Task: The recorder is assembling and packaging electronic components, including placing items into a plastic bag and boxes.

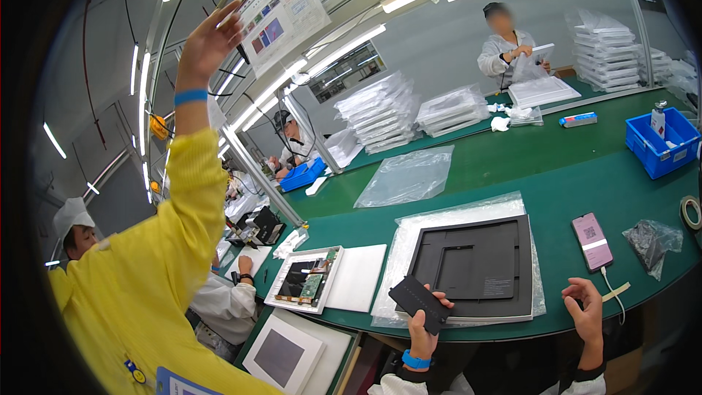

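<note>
My left hand [421,336], with a blue wristband, is closed around a small flat black rectangular cover [415,301]. I hold it tilted over the front edge of a large black back panel [479,238] with a rectangular recess. That panel lies in a white frame on a clear plastic bag [540,278]. My right hand [585,311] hovers off the table's front edge, palm turned inward, fingers loosely bent and apart, holding nothing. Nearest to it are a pale strip [616,292] and a phone [592,240] with a white cable.
Left of the panel sits an opened frame with circuit boards [307,278]; a white framed screen [281,358] lies lower. Wrapped stacks [380,113] and a blue bin [662,146] stand farther back. A person in yellow [161,249] reaches up toward a hanging sheet [285,14]. Others work nearby.
</note>
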### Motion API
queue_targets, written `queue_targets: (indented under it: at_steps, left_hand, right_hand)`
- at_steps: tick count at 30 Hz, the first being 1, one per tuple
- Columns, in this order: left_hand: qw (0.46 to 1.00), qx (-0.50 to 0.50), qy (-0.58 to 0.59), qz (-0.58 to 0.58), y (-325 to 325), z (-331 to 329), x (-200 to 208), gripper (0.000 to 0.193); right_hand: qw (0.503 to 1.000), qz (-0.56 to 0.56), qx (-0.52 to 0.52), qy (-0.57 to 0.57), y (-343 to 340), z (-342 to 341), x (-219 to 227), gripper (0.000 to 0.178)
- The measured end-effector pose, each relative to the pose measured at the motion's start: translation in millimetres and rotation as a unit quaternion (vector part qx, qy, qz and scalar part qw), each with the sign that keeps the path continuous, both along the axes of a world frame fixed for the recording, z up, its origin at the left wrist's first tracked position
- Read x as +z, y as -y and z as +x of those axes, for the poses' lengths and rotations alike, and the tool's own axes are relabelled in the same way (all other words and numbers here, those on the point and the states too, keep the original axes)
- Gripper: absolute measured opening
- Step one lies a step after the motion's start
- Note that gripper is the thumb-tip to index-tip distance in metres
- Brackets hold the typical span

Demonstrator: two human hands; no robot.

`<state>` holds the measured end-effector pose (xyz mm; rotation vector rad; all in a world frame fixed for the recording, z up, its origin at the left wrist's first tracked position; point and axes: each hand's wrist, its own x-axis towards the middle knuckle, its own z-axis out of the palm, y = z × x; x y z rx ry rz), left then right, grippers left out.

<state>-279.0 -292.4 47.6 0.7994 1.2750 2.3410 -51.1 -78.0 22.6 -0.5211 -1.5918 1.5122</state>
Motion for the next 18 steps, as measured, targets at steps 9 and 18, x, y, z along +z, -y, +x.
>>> queue_targets:
  at_steps: [9, 18]
  left_hand:
    - [1.0, -0.006, 0.022, 0.002, -9, -3, -13, 0.071]
    - [1.0, -0.001, -0.004, -0.004, -4, 3, -20, 0.071]
  right_hand:
    - [1.0, 0.014, 0.005, 0.012, 0, -1, 1, 0.032]
    - [1.0, 0.013, 0.008, 0.007, 2, 7, 0, 0.031]
